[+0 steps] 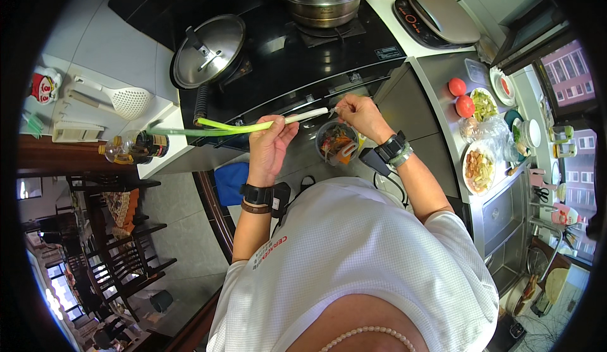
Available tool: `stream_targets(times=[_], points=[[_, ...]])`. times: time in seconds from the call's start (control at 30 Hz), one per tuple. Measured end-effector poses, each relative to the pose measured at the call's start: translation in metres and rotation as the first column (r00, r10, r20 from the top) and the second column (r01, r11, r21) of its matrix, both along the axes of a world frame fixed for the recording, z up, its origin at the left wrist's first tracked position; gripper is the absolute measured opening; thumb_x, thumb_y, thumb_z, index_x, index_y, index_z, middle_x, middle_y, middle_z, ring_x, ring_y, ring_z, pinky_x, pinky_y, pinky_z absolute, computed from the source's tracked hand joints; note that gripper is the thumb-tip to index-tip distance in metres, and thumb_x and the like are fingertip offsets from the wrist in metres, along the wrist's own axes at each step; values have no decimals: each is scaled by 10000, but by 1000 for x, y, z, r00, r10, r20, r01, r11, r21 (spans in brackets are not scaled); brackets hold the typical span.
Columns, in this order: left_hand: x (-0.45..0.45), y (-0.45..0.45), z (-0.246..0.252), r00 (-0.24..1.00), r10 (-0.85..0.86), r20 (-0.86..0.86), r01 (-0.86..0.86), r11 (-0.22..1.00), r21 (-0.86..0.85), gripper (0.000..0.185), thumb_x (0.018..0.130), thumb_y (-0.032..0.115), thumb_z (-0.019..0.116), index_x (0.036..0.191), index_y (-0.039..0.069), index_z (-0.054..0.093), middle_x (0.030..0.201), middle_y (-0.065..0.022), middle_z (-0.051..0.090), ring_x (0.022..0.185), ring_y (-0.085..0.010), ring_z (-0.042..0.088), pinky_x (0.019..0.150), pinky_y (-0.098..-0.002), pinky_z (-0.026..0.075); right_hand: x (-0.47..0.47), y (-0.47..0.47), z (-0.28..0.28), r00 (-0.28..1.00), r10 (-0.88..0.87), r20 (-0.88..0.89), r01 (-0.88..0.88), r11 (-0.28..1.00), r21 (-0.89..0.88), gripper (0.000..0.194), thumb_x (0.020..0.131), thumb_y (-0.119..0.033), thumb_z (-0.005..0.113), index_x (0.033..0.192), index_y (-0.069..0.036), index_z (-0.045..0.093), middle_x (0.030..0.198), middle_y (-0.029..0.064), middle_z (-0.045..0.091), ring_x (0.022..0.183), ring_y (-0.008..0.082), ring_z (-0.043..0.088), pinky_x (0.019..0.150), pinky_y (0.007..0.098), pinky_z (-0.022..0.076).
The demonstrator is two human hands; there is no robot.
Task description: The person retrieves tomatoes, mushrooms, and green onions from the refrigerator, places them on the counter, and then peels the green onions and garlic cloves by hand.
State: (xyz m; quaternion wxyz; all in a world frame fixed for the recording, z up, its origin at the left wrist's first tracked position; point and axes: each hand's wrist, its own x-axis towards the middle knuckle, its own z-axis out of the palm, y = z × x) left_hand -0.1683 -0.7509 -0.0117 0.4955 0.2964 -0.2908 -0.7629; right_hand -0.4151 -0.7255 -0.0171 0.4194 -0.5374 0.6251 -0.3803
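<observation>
My left hand (271, 145) grips a long scallion (232, 127) by its stalk. The white end points right and the green leaves reach left towards the counter. Close to the white tip, my right hand (363, 117) has thumb and fingers pinched on a thin whitish scrap (333, 111), seemingly scallion skin; the scrap's edges are hard to make out. Below the two hands, a trash bin (337, 143) on the floor holds vegetable scraps and an orange wrapper.
A lidded wok (208, 50) and a steel steamer pot (323, 1) stand on the black stove (272, 62). Right, the counter holds tomatoes (465, 106), plates of cut food (480, 168) and a sink (501, 219). An oil bottle (114, 150) lies left.
</observation>
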Motion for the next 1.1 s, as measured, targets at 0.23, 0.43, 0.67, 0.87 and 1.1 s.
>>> stream_targets(times=[0.23, 0.43, 0.67, 0.87, 1.1], points=[[5, 0, -2, 988, -2, 153, 17, 995, -97, 111, 909, 51, 626, 991, 1, 571, 1005, -219, 674, 866, -245, 682, 813, -354, 579, -15, -4, -4, 843, 119, -525, -113, 993, 43, 246, 834, -263, 648, 827, -19, 625, 792, 191, 642, 812, 377, 628, 709, 439, 482], [8, -6, -11, 964, -56, 260, 73, 996, -52, 68, 910, 40, 618, 949, 5, 573, 973, -204, 688, 821, -234, 690, 763, -342, 592, -36, -10, -36, 810, 60, -583, -124, 990, -71, 177, 865, -206, 594, 870, -40, 655, 845, 205, 662, 895, 377, 635, 761, 463, 493], [12, -8, -18, 856, -109, 505, 162, 985, -61, 61, 897, 27, 616, 901, 27, 555, 940, -163, 692, 835, -198, 686, 732, -302, 580, 3, -14, 24, 884, 124, -451, -171, 983, -64, 325, 847, -288, 673, 1063, -45, 664, 968, 179, 679, 942, 323, 657, 811, 395, 514], [-19, -3, -5, 303, 349, 887, 448, 769, -456, 279, 934, 121, 495, 1166, -33, 518, 917, -282, 644, 836, -472, 611, 746, -528, 487, 96, -29, 36, 688, 320, 651, -235, 947, -218, 405, 930, -155, 579, 1279, 17, 467, 1071, 186, 654, 1007, 234, 641, 966, 364, 485], [-13, 7, 3, 357, 448, 820, 480, 665, -572, 159, 935, 80, 511, 1072, 10, 472, 801, -242, 594, 791, -444, 601, 670, -500, 465, 60, -73, 63, 106, 31, 994, 59, 998, -38, 244, 993, -205, 479, 1064, 22, 532, 759, 36, 516, 636, 122, 484, 591, 267, 444]])
